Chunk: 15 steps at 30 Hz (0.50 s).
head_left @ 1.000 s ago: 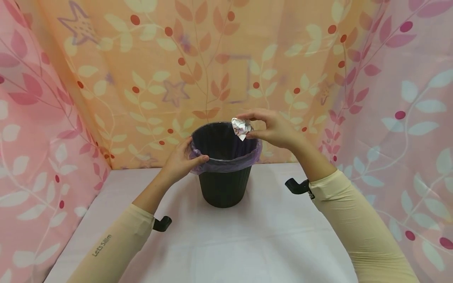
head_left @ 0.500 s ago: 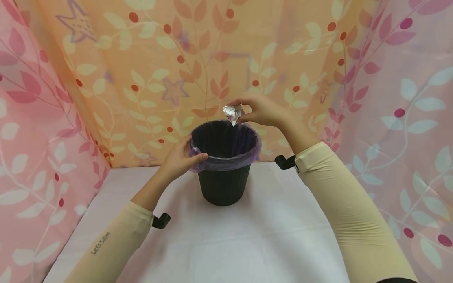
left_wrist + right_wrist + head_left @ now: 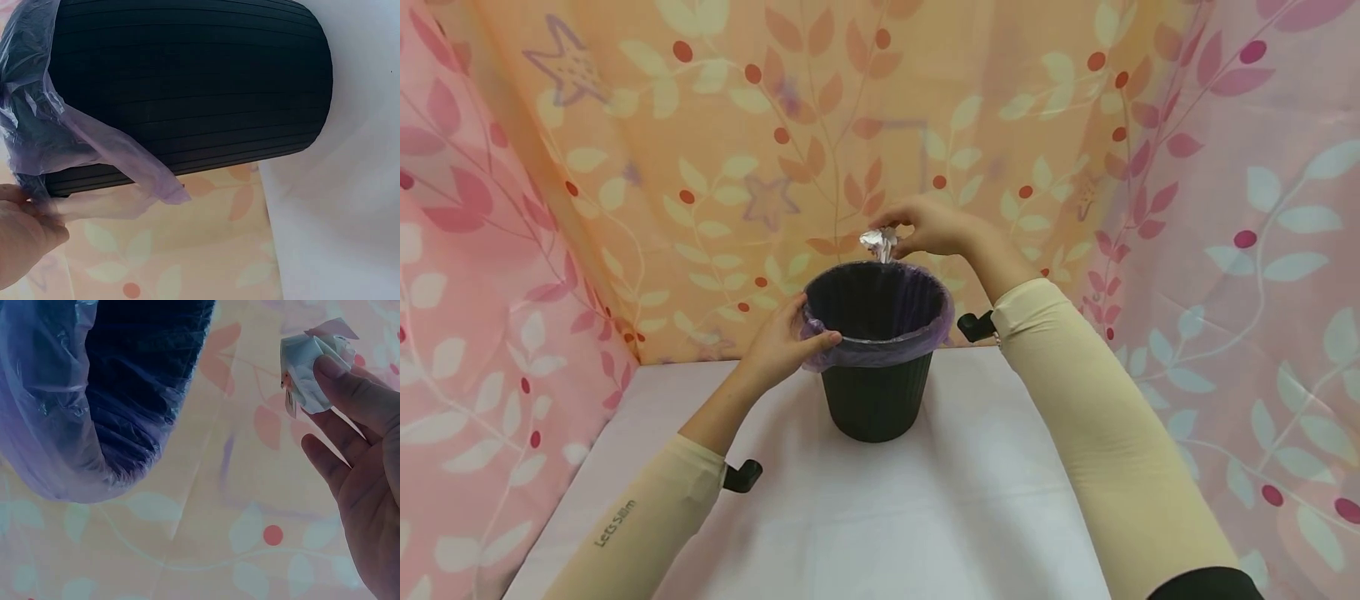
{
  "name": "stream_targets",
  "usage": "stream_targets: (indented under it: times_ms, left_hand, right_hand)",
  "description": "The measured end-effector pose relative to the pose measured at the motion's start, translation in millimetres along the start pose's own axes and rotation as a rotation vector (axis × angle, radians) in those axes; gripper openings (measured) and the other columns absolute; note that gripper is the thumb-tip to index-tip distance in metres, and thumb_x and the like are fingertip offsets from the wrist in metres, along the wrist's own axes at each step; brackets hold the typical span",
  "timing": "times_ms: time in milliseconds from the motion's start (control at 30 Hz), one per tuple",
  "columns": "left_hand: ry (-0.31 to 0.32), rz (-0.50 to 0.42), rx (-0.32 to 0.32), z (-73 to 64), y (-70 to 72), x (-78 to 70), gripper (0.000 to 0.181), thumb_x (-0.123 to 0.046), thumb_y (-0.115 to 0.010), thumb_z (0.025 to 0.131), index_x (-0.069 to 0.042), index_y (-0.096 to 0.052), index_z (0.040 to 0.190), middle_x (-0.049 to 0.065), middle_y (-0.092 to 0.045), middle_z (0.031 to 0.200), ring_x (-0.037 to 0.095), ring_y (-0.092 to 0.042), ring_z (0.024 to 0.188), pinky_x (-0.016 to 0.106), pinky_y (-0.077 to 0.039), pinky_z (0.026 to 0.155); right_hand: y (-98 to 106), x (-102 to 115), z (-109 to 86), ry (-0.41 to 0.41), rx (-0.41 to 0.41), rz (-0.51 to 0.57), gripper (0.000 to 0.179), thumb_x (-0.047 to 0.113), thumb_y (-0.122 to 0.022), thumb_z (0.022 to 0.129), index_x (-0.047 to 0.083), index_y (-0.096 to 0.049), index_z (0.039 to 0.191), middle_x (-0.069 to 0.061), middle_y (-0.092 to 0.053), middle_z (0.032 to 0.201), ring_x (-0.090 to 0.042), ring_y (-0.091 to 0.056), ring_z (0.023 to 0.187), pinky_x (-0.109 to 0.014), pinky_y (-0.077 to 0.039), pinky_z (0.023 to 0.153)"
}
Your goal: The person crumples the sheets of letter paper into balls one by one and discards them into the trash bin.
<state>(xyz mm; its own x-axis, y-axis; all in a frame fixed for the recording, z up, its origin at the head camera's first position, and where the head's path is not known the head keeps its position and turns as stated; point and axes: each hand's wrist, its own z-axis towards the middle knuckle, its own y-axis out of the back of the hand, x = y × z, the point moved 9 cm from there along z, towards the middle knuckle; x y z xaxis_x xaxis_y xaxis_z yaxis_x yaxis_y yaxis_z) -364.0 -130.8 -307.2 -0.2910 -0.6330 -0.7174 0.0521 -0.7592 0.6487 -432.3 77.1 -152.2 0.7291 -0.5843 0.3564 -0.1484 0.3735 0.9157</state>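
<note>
A black ribbed trash bin stands upright on the white table, lined with a purple translucent bag folded over its rim. My left hand grips the bin's left rim through the bag, thumb at the front; in the left wrist view part of that hand pinches the bag at the edge. Above the bin's far rim, my right hand pinches a crumpled piece of paper, white with some print. The right wrist view shows this paper between thumb and fingers, apart from the bag's opening.
A white cloth covers the table. Behind it hangs an orange leaf-patterned curtain, with pink curtains on the left and right. Black camera mounts sit at the left wrist and right wrist.
My right hand has moved left and up with the crumpled paper, from over the bin's right side to above its far rim. My left hand stays on the rim.
</note>
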Motion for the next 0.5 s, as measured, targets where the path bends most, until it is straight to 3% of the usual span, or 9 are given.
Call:
stream_targets:
  times_ms: [267, 500]
  left_hand:
    - [-0.002, 0.003, -0.004, -0.4, -1.8, -0.4, 0.114, -0.07, -0.075, 0.08, -0.008, -0.026, 0.162, 0.014, -0.03, 0.166, 0.036, -0.027, 0.154, 0.061, -0.026, 0.122]
    - [0.0, 0.011, -0.008, -1.3, -0.9, -0.5, 0.113, -0.069, -0.075, 0.08, -0.008, -0.026, 0.162, 0.015, -0.029, 0.167, 0.037, -0.027, 0.154, 0.063, -0.026, 0.121]
  right_hand:
    - [-10.3, -3.3, 2.9, 0.0, 0.026, 0.034, 0.049, 0.006, -0.08, 0.089, 0.016, -0.067, 0.135, -0.001, -0.069, 0.125, -0.019, -0.058, 0.121, -0.043, -0.043, 0.114]
    - [-13.1, 1.4, 4.8, 0.025, 0.048, 0.043, 0.051, 0.002, -0.075, 0.091, 0.012, -0.063, 0.14, -0.005, -0.064, 0.135, -0.022, -0.055, 0.126, -0.048, -0.04, 0.117]
